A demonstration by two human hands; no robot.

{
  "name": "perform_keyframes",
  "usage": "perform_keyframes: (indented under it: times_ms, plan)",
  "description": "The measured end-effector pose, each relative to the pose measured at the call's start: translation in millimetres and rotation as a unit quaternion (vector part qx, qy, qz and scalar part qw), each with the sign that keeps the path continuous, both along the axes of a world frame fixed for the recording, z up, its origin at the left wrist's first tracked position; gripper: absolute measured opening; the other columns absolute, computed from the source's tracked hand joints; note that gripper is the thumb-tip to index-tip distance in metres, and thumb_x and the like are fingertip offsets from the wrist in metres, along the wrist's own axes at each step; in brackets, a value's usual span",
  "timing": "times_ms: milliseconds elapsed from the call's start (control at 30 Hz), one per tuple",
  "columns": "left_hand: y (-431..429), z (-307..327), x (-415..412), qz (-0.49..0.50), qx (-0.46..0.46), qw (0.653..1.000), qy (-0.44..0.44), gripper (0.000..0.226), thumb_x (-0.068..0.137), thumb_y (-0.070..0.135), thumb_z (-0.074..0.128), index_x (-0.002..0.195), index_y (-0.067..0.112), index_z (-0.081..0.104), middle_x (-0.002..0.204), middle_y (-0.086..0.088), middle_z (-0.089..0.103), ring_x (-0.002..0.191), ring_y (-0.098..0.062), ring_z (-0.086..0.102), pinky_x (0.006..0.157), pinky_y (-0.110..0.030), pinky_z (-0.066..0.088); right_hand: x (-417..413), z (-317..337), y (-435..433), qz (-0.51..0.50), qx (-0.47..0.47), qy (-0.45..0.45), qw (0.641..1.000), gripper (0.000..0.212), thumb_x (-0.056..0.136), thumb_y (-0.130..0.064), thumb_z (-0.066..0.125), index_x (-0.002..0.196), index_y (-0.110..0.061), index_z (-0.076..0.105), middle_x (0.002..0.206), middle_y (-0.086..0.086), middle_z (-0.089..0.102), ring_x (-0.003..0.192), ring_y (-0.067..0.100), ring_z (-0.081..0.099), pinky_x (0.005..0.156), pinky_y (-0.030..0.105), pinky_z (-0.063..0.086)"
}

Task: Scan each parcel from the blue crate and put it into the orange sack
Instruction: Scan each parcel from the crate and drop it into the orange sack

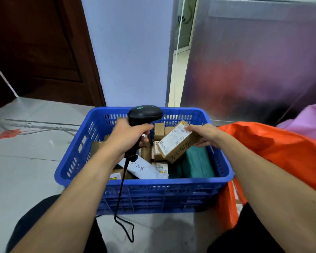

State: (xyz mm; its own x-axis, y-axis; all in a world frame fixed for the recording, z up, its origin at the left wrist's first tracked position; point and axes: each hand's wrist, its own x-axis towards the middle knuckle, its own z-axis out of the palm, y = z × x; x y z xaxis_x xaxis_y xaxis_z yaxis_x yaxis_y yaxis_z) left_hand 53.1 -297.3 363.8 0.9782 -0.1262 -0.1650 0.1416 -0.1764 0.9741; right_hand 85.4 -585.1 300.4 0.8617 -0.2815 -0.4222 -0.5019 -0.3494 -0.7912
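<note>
A blue crate [171, 190] stands on the floor in front of me, holding several parcels. My left hand [128, 136] grips a black barcode scanner [144, 115] over the crate, its cord hanging down the front wall. My right hand [204, 135] holds a brown cardboard parcel [175, 143] with a white label, tilted above the crate's right half. Among the parcels inside are a white mailer [144, 169], teal bags [197, 163] and small brown boxes [159, 131]. The orange sack [274, 148] lies right of the crate.
Grey tiled floor [26, 170] spreads to the left. A dark wooden door [40, 48] and a pale wall stand behind the crate, with a metal panel [263, 61] at the back right. A pink bag [310, 121] lies behind the sack. My knees frame the lower edge.
</note>
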Motion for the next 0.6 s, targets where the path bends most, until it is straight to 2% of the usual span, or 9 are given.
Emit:
perform_keyframes:
  times_ms: [67,133,233,333,400,467,533,600]
  plan:
    - [-5,-2,-6,-0.004,0.001,1.0,-0.009,0.014,0.09,0.019,0.08,0.103,0.014,0.075,0.084,-0.004,0.073,0.067,-0.015,0.067,0.065,-0.029,0.057,-17,15,-6,0.0,-0.017,-0.014,1.0,0.046,0.085,-0.045,0.077,0.11,-0.007,0.067,0.1,0.011,0.076,0.083,0.027,0.077,0.074,0.033,0.063]
    - [-8,-4,-12,-0.011,-0.013,1.0,-0.005,0.013,0.09,0.018,0.08,0.101,0.015,0.074,0.081,-0.003,0.07,0.067,-0.015,0.065,0.065,-0.03,0.056,-35,29,-10,0.005,-0.032,-0.036,0.999,0.037,0.086,-0.042,0.077,0.103,-0.01,0.07,0.101,0.008,0.075,0.092,0.025,0.076,0.078,0.034,0.064]
    - [-13,-5,-23,-0.027,-0.04,0.999,0.009,0.018,0.091,0.02,0.08,0.106,0.011,0.075,0.085,-0.006,0.073,0.071,-0.016,0.066,0.069,-0.032,0.057,-64,45,-16,0.02,-0.062,-0.066,0.996,0.031,0.087,-0.042,0.074,0.099,-0.013,0.075,0.1,0.004,0.077,0.095,0.019,0.073,0.071,0.028,0.061]
    - [-18,-3,-33,-0.043,-0.04,0.998,0.001,0.026,0.089,0.025,0.081,0.111,0.011,0.075,0.095,-0.019,0.076,0.079,-0.021,0.069,0.085,-0.048,0.058,-89,54,-20,0.016,-0.069,-0.098,0.993,0.03,0.09,-0.042,0.072,0.098,-0.013,0.073,0.098,0.006,0.077,0.091,0.02,0.073,0.071,0.03,0.06]
    - [-22,-1,-42,-0.056,-0.04,0.998,-0.012,0.027,0.087,0.028,0.083,0.109,0.013,0.076,0.097,-0.018,0.078,0.083,-0.025,0.069,0.095,-0.054,0.056,-104,57,-18,0.003,-0.068,-0.127,0.99,0.032,0.091,-0.042,0.071,0.102,-0.012,0.072,0.098,0.005,0.077,0.09,0.021,0.074,0.073,0.035,0.063]
    - [-22,3,-52,-0.07,-0.03,0.997,-0.021,0.026,0.086,0.029,0.084,0.107,0.015,0.077,0.095,-0.017,0.078,0.085,-0.027,0.07,0.096,-0.053,0.056,-117,59,-14,-0.001,-0.073,-0.16,0.984,0.031,0.091,-0.043,0.071,0.102,-0.014,0.072,0.096,0.001,0.077,0.09,0.021,0.074,0.078,0.041,0.065]
    - [-21,5,-62,-0.085,-0.02,0.996,-0.026,0.029,0.085,0.031,0.085,0.109,0.017,0.077,0.092,-0.016,0.078,0.086,-0.025,0.071,0.09,-0.047,0.057,-127,58,-11,-0.014,-0.076,-0.185,0.98,0.025,0.09,-0.042,0.071,0.1,-0.018,0.07,0.093,-0.003,0.076,0.089,0.02,0.074,0.079,0.045,0.064]
    - [-19,7,-71,-0.092,-0.015,0.995,-0.033,0.031,0.085,0.033,0.085,0.111,0.02,0.076,0.091,-0.014,0.078,0.085,-0.023,0.072,0.084,-0.041,0.056,-135,57,-8,-0.035,-0.088,-0.206,0.974,0.033,0.088,-0.045,0.073,0.108,-0.019,0.066,0.097,-0.005,0.073,0.09,0.016,0.073,0.08,0.045,0.064]
